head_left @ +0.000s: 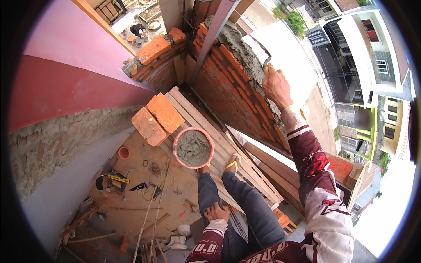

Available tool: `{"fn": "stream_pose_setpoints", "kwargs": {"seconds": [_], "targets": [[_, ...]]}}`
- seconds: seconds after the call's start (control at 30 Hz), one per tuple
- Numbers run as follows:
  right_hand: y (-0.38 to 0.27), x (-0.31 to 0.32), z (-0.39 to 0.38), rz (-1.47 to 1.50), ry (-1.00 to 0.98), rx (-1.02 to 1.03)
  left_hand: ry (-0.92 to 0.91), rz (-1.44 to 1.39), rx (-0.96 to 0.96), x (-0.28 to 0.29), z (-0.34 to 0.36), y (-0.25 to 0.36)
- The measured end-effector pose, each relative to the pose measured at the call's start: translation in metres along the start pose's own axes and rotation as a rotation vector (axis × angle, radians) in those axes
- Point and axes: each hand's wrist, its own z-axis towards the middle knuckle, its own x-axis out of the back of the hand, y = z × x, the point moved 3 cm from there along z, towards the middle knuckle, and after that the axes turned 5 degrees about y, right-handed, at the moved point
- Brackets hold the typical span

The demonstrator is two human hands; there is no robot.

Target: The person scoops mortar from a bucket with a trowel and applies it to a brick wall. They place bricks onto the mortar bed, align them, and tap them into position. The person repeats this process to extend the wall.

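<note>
My right hand [277, 86] is closed round the handle of a trowel [268, 56], reaching out over the top of a brick wall [228, 79]. Only the trowel's dark bent neck and a thin edge of it show clearly. Wet grey mortar [241, 50] lies in a thick band along the wall's top, just left of that hand. My left hand [217, 212] rests on my leg near the knee, holding nothing. In front of my feet stands an orange-rimmed bucket of mortar [194, 147], with orange bricks [158, 119] stacked beside it on the planks.
I stand on a wooden plank platform [215, 144] high above a floor strewn with tools, wood scraps and a small orange pot [124, 152]. Ropes [151, 206] hang at the left. A slanting post [212, 39] crosses the wall corner. Beyond the wall is a drop to the street.
</note>
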Motion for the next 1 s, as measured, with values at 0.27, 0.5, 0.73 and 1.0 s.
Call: {"fn": "stream_pose_setpoints", "kwargs": {"seconds": [0.27,0.5,0.73,1.0], "targets": [[-0.095,-0.029,0.1,-0.036,-0.077,0.111,-0.024,0.035,0.035,-0.002,-0.003,0.0],[-0.057,-0.023,0.055,-0.159,-0.218,0.126,-0.059,0.068,0.029,-0.011,-0.003,-0.002],[0.018,0.011,-0.042,-0.123,-0.214,-0.021,-0.008,0.045,0.0,-0.006,-0.002,-0.001],[-0.026,-0.101,-0.074,0.573,0.015,-0.109,-0.01,0.1,0.005,-0.006,-0.001,0.001]]}}
